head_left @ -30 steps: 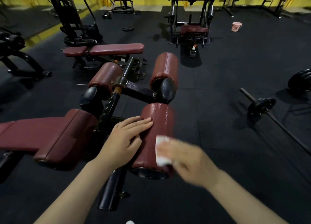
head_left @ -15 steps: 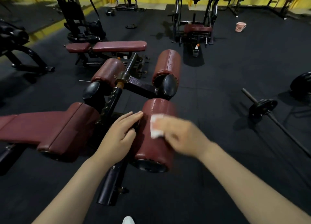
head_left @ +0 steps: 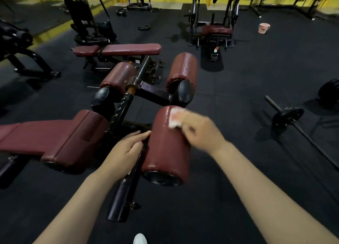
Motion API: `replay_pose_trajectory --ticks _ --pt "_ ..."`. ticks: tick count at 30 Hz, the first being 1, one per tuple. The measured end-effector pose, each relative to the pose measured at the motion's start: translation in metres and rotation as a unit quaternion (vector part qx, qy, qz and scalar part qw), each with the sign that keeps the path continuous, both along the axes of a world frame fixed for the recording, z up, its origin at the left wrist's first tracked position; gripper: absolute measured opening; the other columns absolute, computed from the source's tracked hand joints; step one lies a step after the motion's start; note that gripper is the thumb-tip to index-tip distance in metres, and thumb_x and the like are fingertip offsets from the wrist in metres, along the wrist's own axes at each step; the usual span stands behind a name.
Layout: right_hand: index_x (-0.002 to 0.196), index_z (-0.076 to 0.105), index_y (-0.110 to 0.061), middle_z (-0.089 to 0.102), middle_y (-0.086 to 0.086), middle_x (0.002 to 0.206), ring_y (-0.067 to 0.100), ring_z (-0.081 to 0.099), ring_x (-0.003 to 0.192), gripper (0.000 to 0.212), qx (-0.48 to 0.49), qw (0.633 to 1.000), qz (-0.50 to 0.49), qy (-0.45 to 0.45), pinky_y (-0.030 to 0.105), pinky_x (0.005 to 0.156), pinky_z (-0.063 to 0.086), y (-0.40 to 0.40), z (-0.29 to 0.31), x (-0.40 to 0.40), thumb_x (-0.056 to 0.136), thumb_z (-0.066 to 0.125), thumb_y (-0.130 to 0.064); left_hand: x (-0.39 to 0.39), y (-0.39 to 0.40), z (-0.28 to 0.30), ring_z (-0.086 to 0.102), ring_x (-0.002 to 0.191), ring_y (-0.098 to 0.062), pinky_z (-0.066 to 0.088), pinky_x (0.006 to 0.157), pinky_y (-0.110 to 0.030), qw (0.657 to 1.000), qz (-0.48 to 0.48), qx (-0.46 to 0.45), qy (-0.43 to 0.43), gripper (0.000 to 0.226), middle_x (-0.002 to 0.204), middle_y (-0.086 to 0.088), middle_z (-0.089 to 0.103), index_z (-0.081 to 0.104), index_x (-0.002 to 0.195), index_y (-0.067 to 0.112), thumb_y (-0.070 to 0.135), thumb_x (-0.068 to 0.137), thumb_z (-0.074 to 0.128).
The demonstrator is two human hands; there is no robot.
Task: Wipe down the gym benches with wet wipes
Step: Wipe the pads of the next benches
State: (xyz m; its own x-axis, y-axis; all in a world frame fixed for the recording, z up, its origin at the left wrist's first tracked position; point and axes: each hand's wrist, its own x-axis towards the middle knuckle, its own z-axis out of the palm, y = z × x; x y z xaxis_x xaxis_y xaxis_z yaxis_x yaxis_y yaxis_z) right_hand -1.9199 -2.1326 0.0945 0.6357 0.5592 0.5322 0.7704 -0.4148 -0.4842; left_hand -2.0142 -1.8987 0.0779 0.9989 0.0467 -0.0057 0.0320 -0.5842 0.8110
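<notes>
We press the wipe (head_left: pixel 175 119) on the roller pad (head_left: pixel 168 142) with the right hand (head_left: pixel 200 131), grip clenched on it. The left hand (head_left: pixel 124 152) rests released beside the pad. If the pad spins, patches may be missed.

No legible text anywhere.

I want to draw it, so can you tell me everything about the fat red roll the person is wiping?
The near roller pad is a thick cylinder covered in dark red, leather-like padding with a seam near its top and a black round end cap facing the camera. It looks shiny, perhaps damp. It sits on a black metal bar at the bench's foot end, above the dark floor. The right hand presses a white wet wipe on its far top, blurred. The left hand rests flat beside it, fingertips touching its left side.
</notes>
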Motion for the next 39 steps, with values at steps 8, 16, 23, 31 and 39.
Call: replay_pose_trajectory --ticks 8,16,23,31,39 --pt "0.119 0.068 -0.003 0.061 0.001 0.131 0.011 0.053 0.128 0.043 0.022 0.991 0.124 0.041 0.032 0.109 0.041 -0.010 -0.009 -0.094 0.080 0.055 0.011 -0.003 -0.011 0.005 0.023 0.136 0.017 0.015 0.115 -0.018 1.000 -0.025 0.009 -0.010 0.052 0.141 0.036 0.039 0.046 0.136 0.047 0.034 0.089 0.030" --pt "0.107 0.076 -0.022 0.067 -0.005 0.124 0.004 0.056 0.121 0.037 0.022 0.993 -0.079 0.088 0.034 0.104 0.044 0.015 0.016 0.013 0.088 0.054 0.001 -0.007 -0.004 -0.007 0.041 0.130 0.010 0.025 0.120 -0.031 0.990 0.012 -0.117 0.078 0.044 0.139 0.025 0.051 0.052 0.136 0.040 0.034 0.095 0.036" --pt "0.117 0.069 -0.004 0.064 0.006 0.129 0.016 0.055 0.127 0.046 -0.049 0.983 0.175 -0.002 0.037 0.109 0.042 -0.006 -0.002 -0.076 0.076 0.058 0.014 -0.019 -0.012 0.002 0.032 0.137 0.011 0.021 0.116 -0.023 0.995 -0.024 -0.100 -0.007 0.049 0.142 0.031 0.045 0.052 0.136 0.042 0.031 0.092 0.033" --pt "0.112 0.073 -0.010 0.066 0.001 0.124 0.013 0.058 0.122 0.039 0.039 0.998 -0.024 0.049 0.031 0.108 0.042 0.018 -0.002 -0.036 0.083 0.055 0.009 -0.011 0.007 -0.010 0.038 0.136 0.007 0.024 0.120 -0.033 0.992 -0.001 -0.111 0.065 0.048 0.140 0.023 0.052 0.058 0.128 0.047 0.047 0.089 0.030" --pt "0.115 0.071 -0.012 0.062 -0.009 0.126 0.003 0.052 0.125 0.046 0.004 1.000 0.000 -0.001 0.035 0.109 0.041 -0.002 0.005 -0.003 0.080 0.055 0.013 -0.025 -0.012 0.000 0.028 0.139 0.010 0.019 0.116 -0.024 0.995 -0.026 -0.090 -0.020 0.049 0.142 0.032 0.046 0.053 0.136 0.039 0.030 0.092 0.034"
